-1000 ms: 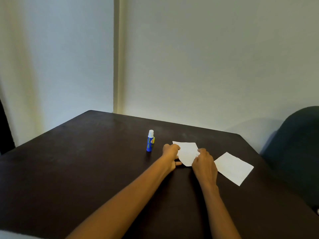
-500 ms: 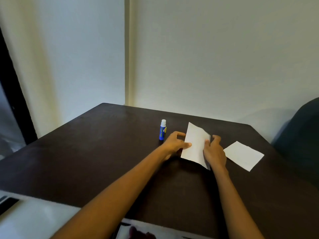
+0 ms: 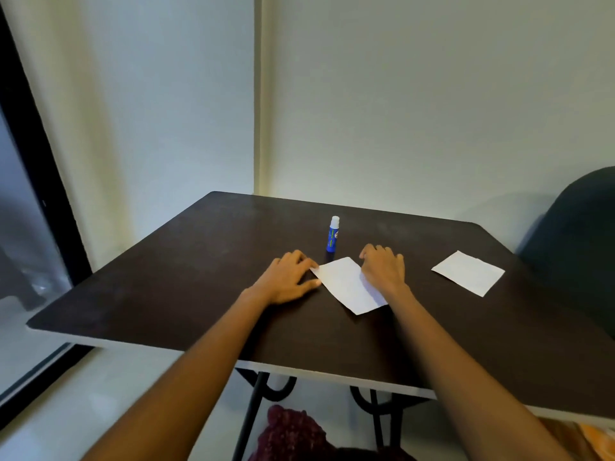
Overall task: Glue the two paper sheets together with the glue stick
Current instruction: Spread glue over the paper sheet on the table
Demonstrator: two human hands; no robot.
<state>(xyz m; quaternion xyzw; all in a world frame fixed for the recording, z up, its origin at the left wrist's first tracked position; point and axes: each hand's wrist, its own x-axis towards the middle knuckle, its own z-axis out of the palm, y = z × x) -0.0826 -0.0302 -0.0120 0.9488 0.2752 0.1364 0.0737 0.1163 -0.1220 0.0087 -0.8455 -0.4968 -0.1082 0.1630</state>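
Observation:
A white paper sheet (image 3: 346, 285) lies flat on the dark table (image 3: 186, 281), just in front of me. My left hand (image 3: 286, 277) rests flat on the table, and its fingertips touch the sheet's left corner. My right hand (image 3: 383, 269) lies on the sheet's right edge, palm down, and presses it to the table. A second white sheet (image 3: 467, 272) lies alone further right. The blue glue stick (image 3: 333, 235) with a white cap stands upright just behind the first sheet, between my hands, and neither hand touches it.
The table stands in a corner, with walls behind it and to its left. A dark chair back (image 3: 579, 247) rises at the right edge. A dark window frame (image 3: 36, 207) runs down the left. Black metal table legs (image 3: 253, 404) show below the near edge.
The sheet, lifted and tilted between both hands half a second ago, now lies flat on the table. My hands have spread to its two sides. My view has pulled back.

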